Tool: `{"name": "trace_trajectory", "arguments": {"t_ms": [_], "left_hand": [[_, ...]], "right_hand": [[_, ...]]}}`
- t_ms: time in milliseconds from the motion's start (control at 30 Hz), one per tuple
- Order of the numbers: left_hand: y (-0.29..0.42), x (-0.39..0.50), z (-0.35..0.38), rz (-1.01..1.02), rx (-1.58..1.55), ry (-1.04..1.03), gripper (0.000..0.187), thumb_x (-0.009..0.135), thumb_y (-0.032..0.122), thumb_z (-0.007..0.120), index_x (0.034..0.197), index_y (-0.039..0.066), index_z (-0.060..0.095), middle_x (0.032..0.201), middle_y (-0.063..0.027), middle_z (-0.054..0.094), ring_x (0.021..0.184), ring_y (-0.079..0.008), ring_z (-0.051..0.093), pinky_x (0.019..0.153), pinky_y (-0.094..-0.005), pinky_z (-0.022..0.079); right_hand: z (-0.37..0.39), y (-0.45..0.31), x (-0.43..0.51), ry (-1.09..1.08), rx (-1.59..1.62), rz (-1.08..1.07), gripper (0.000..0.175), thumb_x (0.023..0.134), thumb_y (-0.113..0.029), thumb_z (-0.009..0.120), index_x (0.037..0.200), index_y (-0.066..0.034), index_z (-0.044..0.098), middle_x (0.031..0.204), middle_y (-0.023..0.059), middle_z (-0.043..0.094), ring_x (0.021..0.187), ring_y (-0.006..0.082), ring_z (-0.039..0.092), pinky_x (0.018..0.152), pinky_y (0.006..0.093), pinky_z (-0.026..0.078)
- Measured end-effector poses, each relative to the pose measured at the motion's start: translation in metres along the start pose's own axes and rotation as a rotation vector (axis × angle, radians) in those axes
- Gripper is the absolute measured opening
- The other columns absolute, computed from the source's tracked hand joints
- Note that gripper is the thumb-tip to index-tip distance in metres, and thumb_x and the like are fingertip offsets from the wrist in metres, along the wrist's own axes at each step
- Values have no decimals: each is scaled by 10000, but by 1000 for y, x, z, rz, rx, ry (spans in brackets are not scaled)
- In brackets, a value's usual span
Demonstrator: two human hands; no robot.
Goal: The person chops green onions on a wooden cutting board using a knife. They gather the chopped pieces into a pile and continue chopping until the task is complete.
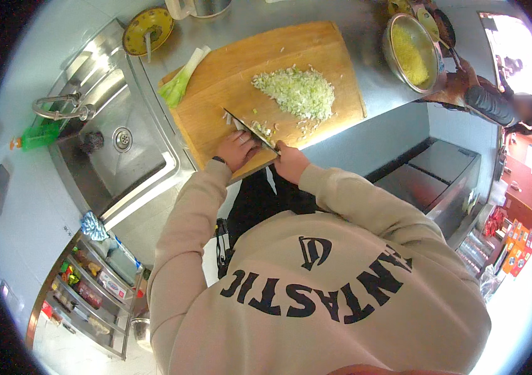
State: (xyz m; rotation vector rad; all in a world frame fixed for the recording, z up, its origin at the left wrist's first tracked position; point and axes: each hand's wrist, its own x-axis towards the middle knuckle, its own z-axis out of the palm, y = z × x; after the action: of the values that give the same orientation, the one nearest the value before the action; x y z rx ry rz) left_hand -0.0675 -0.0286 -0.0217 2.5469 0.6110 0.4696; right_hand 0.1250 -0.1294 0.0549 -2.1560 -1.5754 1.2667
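A wooden cutting board (pixel 228 65) lies on the metal counter. My right hand (pixel 290 162) grips the handle end of a kitchen knife (pixel 252 131), whose blade points up and left over the board. Close beside the blade, my left hand (pixel 238 151) rests with bent fingers on the board, near some pale cut pieces (pixel 229 119); whether it holds any under the fingers is hidden. A heap of finely chopped pale green vegetable (pixel 298 91) lies to the right of the knife. A thick leek or green onion stalk (pixel 183 77) lies across the board's upper left edge.
Left of the board is a steel sink (pixel 122 140) with a faucet (pixel 62 107). A yellow bowl (pixel 148 31) stands above it. At the right stands a metal bowl of yellow crumbly food (pixel 409 54), beside another person (pixel 486 98) at the counter's far end.
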Motion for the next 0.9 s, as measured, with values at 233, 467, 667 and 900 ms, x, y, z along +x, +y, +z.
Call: {"name": "trace_trajectory", "arguments": {"t_ms": [233, 467, 667, 900], "left_hand": [[1, -4, 6, -17, 16, -13, 186, 873, 271, 685, 1017, 154, 676, 1066, -56, 665, 1070, -282, 596, 890, -401, 503], [2, -3, 7, -25, -17, 8, 232, 854, 259, 699, 1039, 125, 658, 1053, -88, 658, 1058, -302, 599, 894, -416, 495], [4, -3, 8, -55, -65, -45, 248, 845, 226, 698, 1057, 107, 647, 1055, -99, 644, 1041, -324, 597, 890, -446, 486], [5, -5, 8, -14, -41, 21, 180, 870, 244, 680, 988, 110, 656, 1003, -83, 641, 980, -284, 601, 858, -406, 500]], "right_hand": [[13, 6, 6, 2, -47, -36, 277, 857, -111, 554, 1084, 40, 507, 795, 302, 641, 820, 487, 633, 742, 549, 504], [12, 6, 11, -20, -7, -7, 303, 861, -123, 557, 1115, 36, 507, 839, 313, 646, 858, 479, 637, 761, 545, 509], [-6, 1, 32, -77, 73, -10, 315, 854, -165, 593, 1105, 22, 559, 862, 289, 654, 873, 470, 638, 765, 521, 510], [-30, -8, 10, -65, 6, 37, 294, 856, -156, 585, 1086, 22, 546, 839, 289, 656, 840, 471, 642, 749, 527, 513]]}}
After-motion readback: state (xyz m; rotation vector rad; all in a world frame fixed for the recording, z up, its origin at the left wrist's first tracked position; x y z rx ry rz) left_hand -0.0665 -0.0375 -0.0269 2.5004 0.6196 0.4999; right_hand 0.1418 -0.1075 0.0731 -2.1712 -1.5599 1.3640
